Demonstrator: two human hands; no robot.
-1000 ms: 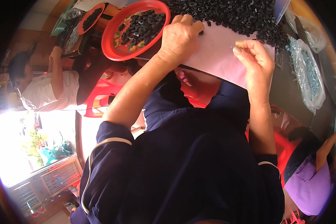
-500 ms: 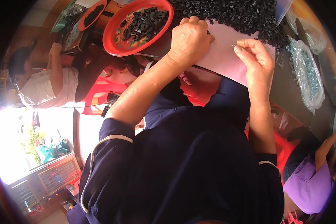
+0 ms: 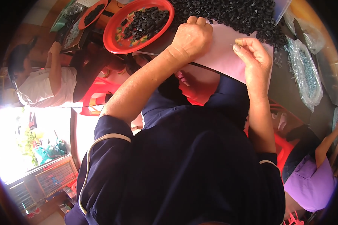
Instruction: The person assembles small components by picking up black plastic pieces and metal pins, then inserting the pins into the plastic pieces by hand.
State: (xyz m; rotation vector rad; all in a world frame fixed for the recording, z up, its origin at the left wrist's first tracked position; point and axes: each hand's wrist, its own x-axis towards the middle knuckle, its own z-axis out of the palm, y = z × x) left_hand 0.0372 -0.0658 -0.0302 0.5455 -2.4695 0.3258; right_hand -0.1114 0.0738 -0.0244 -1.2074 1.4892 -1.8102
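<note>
My left hand point(image 3: 193, 39) is closed, knuckles up, over the pink sheet point(image 3: 223, 52) beside a heap of small black plastic parts point(image 3: 233, 13). What its curled fingers hold is hidden. To its right, my right hand point(image 3: 256, 56) is raised above the sheet with thumb and forefinger pinched together. A tiny, thin, silvery piece, probably a small spring, shows faintly at those fingertips. A few loose springs point(image 3: 278, 58) lie on the dark table just right of the sheet.
Left of the heap stands a red round tray point(image 3: 112, 43) holding more black parts. An open clear plastic bag point(image 3: 314, 95) of small silvery springs lies at the right. One person in white point(image 3: 41, 88) sits at the left, another in purple point(image 3: 311, 183) at the lower right.
My left hand has turned slightly, its thumb no longer showing. My right hand has shifted a little left, still pinching. The whole view has drifted slightly.
</note>
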